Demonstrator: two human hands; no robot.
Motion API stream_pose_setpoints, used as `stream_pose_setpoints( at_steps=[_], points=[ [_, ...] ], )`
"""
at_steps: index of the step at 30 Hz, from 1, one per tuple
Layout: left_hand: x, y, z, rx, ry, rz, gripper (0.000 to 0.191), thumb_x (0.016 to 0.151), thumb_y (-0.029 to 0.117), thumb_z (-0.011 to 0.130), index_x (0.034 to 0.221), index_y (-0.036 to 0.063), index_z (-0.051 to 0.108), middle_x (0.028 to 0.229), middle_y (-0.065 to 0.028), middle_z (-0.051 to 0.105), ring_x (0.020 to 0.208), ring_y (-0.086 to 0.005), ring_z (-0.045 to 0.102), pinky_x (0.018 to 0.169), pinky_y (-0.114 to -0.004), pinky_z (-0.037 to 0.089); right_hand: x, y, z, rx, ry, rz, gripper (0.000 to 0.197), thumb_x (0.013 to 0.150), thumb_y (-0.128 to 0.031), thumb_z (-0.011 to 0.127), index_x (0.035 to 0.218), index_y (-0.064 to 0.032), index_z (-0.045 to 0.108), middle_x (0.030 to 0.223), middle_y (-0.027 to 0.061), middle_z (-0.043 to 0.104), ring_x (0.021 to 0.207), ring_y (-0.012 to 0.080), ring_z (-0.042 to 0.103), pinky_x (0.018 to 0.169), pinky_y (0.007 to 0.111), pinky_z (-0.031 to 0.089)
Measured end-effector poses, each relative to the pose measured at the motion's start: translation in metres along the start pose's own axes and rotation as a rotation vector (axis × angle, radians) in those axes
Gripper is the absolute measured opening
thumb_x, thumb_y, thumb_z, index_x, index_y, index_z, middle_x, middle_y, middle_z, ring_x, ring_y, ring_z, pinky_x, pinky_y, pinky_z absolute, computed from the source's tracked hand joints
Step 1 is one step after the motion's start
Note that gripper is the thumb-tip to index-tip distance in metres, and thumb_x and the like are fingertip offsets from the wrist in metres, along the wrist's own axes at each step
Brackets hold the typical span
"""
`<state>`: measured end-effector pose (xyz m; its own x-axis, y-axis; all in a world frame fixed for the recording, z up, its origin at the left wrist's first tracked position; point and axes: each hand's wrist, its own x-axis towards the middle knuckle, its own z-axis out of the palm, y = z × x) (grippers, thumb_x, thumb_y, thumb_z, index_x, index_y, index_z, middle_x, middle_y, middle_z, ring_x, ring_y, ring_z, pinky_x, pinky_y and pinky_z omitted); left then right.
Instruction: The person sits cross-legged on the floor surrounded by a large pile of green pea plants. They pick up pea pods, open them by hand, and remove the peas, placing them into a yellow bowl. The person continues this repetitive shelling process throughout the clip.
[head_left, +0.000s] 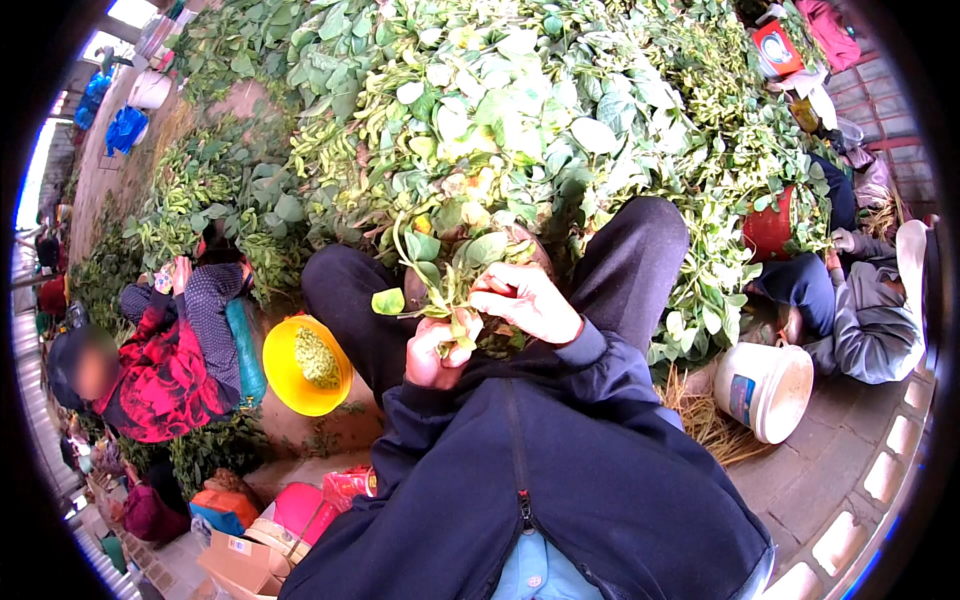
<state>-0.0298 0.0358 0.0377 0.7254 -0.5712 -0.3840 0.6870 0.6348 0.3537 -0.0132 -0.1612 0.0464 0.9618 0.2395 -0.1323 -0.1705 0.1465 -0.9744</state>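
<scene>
My left hand (442, 349) grips the stem of a leafy green bean plant (450, 289), which looks like soybean, above my lap. Against the pods on that plant, the curled fingers and thumb of my right hand (525, 300) come together; whether they pinch a pod is hidden. Leaves stick up past my hands between my knees. A large heap of bean plants (487, 112) with pods spreads out before me. By my left knee a yellow bucket (274, 375) holds green shelled beans or small pods (316, 358).
A person in a red and black top (161, 375) sits to the left, another in grey (874, 315) to the right. Near the right one stand a white bucket (750, 390) and a red bucket (769, 225). Behind my left side lie a cardboard box (244, 566) and a pink item (304, 510).
</scene>
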Motion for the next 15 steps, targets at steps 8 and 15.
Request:
stream_pose_setpoints(
  at_steps=[8,15],
  points=[
    [0.002,-0.011,0.007,0.189,0.320,0.237,0.028,0.089,0.004,0.052,0.114,-0.0078,0.060,0.086,-0.0120,0.062,0.047,-0.0068,0.042,0.041,-0.019,0.030,-0.002,-0.006,0.019,0.080,0.224,0.009,0.010,0.084,0.000,0.074,0.090,-0.0009,0.065,0.075,-0.0044,0.054,0.071,0.0041,0.045,0.063,0.021,0.040],
    [0.005,-0.014,0.002,0.306,0.304,0.351,0.029,0.095,0.002,0.056,0.122,-0.0075,0.059,0.084,-0.0074,0.065,0.049,-0.0039,0.044,0.042,-0.018,0.032,-0.005,-0.012,0.036,0.173,0.262,0.017,0.012,0.083,0.001,0.074,0.091,0.0001,0.066,0.075,-0.0043,0.056,0.070,0.0031,0.045,0.061,0.021,0.039]
  ],
)
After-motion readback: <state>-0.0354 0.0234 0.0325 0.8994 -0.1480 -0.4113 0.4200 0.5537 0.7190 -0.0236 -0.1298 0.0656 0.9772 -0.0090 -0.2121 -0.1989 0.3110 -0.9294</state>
